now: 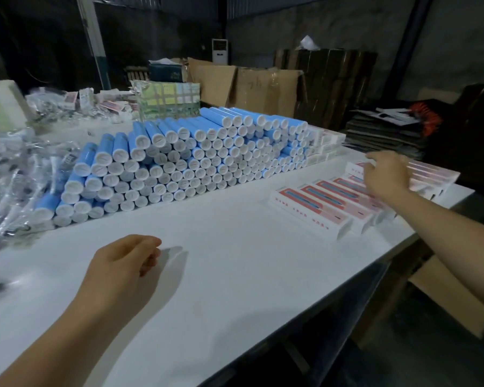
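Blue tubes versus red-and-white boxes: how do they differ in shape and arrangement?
The blue tubes are round with white caps; the red-and-white boxes are flat and rectangular. The tubes are piled in many layers; the boxes lie low, side by side. Both rest on the white table.

White desk (235,247), running from lower left to centre right of the frame. Centre: blue tubes (179,163) with white caps, stacked lying, caps toward the viewer. Right: flat red-and-white boxes (319,202) in an overlapping row near the desk's edge. Left: clear plastic bags (11,191) in a heap. Behind the tubes, right of centre: small white cartons (323,148).
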The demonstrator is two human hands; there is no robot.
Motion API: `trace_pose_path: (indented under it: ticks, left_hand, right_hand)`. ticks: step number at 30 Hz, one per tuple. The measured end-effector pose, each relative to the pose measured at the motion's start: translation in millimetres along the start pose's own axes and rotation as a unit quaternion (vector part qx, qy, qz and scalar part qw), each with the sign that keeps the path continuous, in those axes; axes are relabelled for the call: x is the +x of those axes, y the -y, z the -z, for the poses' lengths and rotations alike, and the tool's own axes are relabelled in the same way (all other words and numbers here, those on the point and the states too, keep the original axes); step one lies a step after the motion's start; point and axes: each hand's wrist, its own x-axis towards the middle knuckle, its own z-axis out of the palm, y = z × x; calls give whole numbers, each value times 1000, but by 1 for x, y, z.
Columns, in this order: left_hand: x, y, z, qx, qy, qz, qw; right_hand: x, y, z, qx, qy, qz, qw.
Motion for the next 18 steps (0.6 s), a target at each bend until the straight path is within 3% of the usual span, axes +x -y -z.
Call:
trace_pose_path:
  ticks: [2, 5, 9, 14, 18]
  left_hand:
    - [-6, 0, -1, 126, 34, -38, 991]
    - [-14, -3, -3, 241, 74, -99, 963]
    - [-14, -3, -3, 313, 95, -144, 934]
    - [-14, -3, 0, 299, 96, -144, 938]
    - [-14, -2, 1, 294, 104, -156, 937]
  right_hand:
    - [-21, 53, 1, 97, 5, 95, 991]
    - [-80, 130, -3, 223, 72, 241, 942]
    - [-166, 197, -29, 253, 168, 393, 868]
    - [-207, 231, -54, 215, 262, 417, 843]
    - [-211, 226, -62, 181, 265, 465, 825]
